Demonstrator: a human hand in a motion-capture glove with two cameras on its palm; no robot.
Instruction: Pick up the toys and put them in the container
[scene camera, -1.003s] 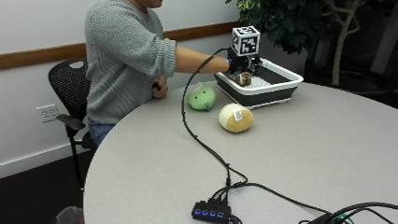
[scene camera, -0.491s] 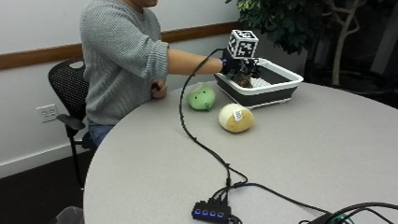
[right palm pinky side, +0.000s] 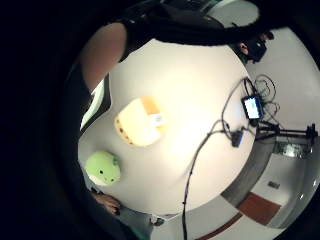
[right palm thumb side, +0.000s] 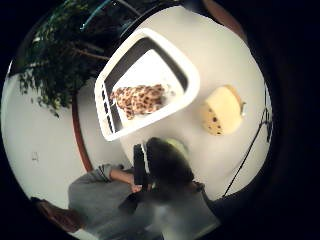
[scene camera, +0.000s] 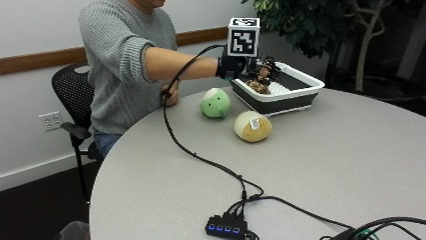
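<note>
Spotted brown plush toy lies inside the white container, on its floor, toward the slotted end wall. Container sits on the round grey worktop at its far side, in front of a leafy plant. Two more toys on the worktop, outside the container: green round plush just left of the container's near-left corner, yellow round plush with a white tag nearer the camera, just beside the green one and close to the container's near wall. Neither touches the container as far as visible. Gloved right hand hangs above the container's left end, over the spotted toy, arm stretched out from the left. Grip: cannot tell whether it is wide or narrow, fingers hidden behind the glove gear; nothing seen held in it. Person's bare hand rests at the worktop's left edge. Black cable runs across the worktop to a small hub with blue lights at the near edge.
</note>
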